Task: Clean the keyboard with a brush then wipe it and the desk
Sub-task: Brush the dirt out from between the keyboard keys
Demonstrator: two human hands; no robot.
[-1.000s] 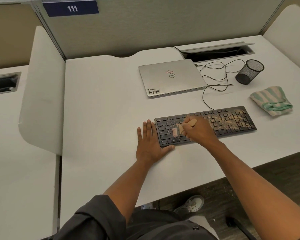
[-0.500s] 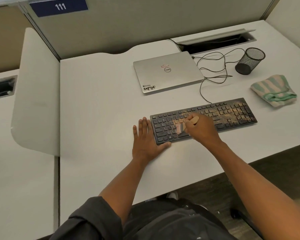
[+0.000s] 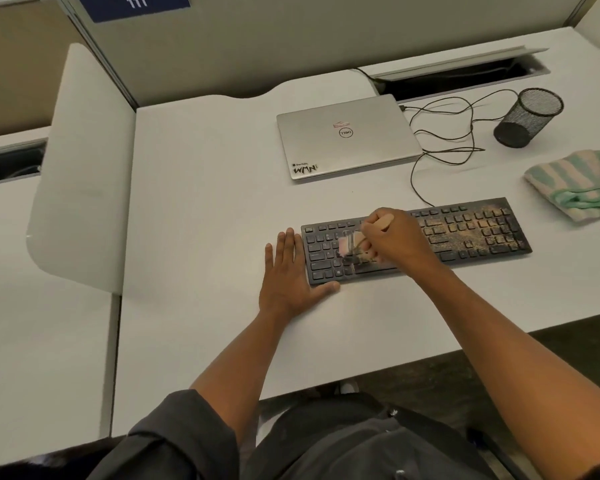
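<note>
Grey cubicle partition (image 3: 257, 46), dark floor (image 3: 430, 375)

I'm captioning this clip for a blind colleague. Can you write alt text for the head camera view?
A person's right hand grips a small brush on the left half of a dusty black keyboard, while the left hand rests flat at its left end. Behind on the white desk lie a closed laptop, a mesh cup and a striped cloth.

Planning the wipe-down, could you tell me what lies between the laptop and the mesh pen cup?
In the head view, loops of thin black cable lie between the laptop and the mesh cup.
</note>
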